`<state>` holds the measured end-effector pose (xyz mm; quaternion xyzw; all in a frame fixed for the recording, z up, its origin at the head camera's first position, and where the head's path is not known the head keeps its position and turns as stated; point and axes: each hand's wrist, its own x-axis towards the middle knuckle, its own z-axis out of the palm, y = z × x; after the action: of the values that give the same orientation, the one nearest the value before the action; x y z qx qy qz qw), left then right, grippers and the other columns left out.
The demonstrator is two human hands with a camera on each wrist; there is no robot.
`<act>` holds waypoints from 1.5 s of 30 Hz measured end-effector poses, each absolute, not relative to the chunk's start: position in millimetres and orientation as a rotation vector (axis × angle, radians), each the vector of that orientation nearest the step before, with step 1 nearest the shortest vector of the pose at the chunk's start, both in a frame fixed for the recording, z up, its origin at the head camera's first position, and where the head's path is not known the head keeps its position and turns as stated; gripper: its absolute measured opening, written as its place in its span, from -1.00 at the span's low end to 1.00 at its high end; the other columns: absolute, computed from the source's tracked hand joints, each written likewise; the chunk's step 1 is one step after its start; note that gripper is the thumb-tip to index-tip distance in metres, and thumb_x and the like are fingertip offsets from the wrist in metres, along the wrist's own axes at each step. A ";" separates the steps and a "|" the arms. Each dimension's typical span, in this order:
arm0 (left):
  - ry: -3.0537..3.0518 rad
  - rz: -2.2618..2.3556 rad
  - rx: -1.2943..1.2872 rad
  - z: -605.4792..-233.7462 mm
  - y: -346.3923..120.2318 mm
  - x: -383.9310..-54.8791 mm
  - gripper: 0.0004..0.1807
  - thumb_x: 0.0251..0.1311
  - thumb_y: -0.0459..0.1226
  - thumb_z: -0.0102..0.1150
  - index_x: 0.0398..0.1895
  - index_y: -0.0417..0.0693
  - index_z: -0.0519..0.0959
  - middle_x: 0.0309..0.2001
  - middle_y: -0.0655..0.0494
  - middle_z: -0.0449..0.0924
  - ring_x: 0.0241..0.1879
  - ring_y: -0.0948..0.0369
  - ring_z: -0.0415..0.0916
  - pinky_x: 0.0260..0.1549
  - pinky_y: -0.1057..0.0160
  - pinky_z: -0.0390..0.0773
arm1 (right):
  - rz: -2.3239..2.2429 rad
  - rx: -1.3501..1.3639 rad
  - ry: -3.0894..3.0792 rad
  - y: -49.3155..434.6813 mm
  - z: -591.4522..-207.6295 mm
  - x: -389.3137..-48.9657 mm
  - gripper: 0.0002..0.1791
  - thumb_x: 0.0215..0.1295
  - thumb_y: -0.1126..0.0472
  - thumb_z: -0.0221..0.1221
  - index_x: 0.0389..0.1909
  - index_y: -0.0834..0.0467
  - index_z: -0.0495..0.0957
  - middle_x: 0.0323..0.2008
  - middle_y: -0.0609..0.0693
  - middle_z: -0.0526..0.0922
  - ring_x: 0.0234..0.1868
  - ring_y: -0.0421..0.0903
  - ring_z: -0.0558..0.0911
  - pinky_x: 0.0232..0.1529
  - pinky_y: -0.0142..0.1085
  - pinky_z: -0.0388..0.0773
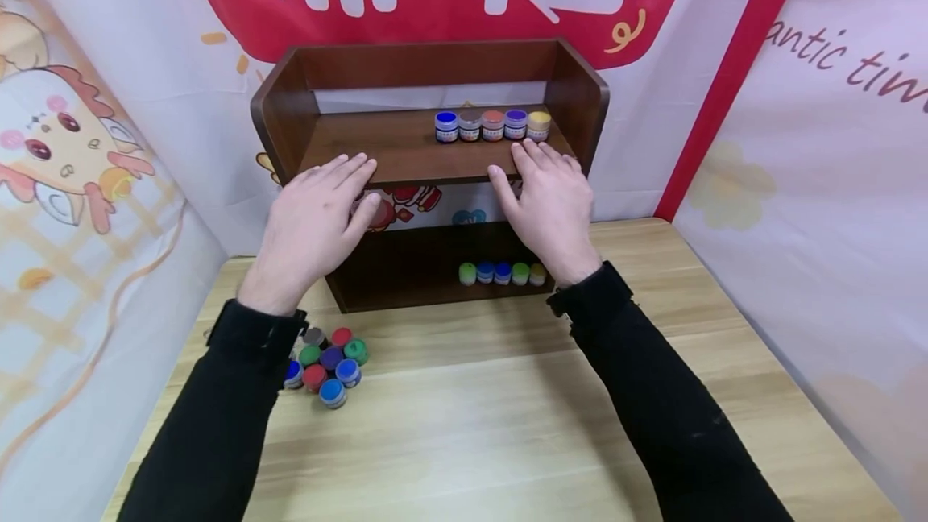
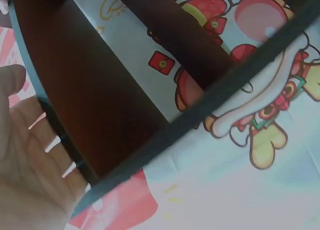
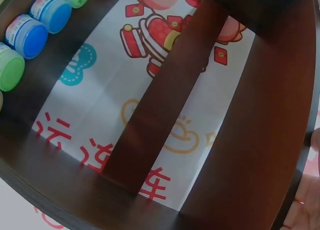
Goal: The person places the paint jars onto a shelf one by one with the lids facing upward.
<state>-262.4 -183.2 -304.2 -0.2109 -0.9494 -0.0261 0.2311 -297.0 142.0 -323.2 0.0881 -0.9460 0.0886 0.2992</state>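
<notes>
A dark brown wooden two-tier shelf (image 1: 399, 147) stands at the back of the table. My left hand (image 1: 308, 224) touches the front edge of its upper board near the left end, fingers extended. Toward the right end, my right hand (image 1: 554, 204) lies on the same edge with its fingers nearly straight, just in front of a row of small paint jars (image 1: 493, 126). Another row of paint jars (image 1: 503, 273) sits on the lower board, beside my right wrist. From below, the left wrist view shows my left palm (image 2: 37, 160) at the board's edge. Neither hand holds anything.
Several more paint jars (image 1: 332, 358) with red, green, blue, purple and grey tops cluster on the light wooden table (image 1: 464, 425), near my left forearm. A printed cloth backdrop (image 1: 797, 143) surrounds the table at the back and sides.
</notes>
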 end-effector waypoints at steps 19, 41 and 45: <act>-2.632 -0.176 -0.771 -370.2 -256.5 -206.9 -0.60 0.39 -0.02 0.24 0.17 0.02 0.67 0.14 0.00 0.67 0.05 -0.02 0.64 -0.05 -0.13 0.69 | 0.186 0.233 -2.457 142.8 -329.5 -302.3 -0.06 0.49 -0.50 -0.44 0.48 0.01 0.47 0.44 0.00 0.48 0.51 -0.04 0.35 0.54 0.00 0.17; -3.095 -0.290 -0.435 -462.5 -318.6 -187.5 -0.77 0.25 -0.24 0.40 -0.10 -0.14 0.67 -0.23 -0.03 0.66 -0.30 0.06 0.63 -0.32 -0.11 0.68 | 0.178 0.244 -2.460 142.2 -326.6 -302.4 -0.07 0.50 -0.49 -0.45 0.49 0.02 0.46 0.45 0.01 0.48 0.50 -0.04 0.35 0.55 -0.02 0.16; -3.092 -0.342 -0.428 -469.1 -322.2 -190.2 -0.72 0.25 -0.24 0.40 -0.04 -0.18 0.66 -0.19 -0.08 0.70 -0.22 -0.02 0.67 -0.23 -0.18 0.68 | 0.182 0.252 -2.457 142.3 -327.6 -302.3 -0.07 0.50 -0.49 -0.44 0.48 0.03 0.47 0.44 0.01 0.48 0.50 -0.04 0.36 0.54 -0.01 0.17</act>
<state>-190.2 -322.2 -469.1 -0.1363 -0.9847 -0.1089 0.0009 -302.3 142.3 -327.6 0.0963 -0.9377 0.0693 0.3265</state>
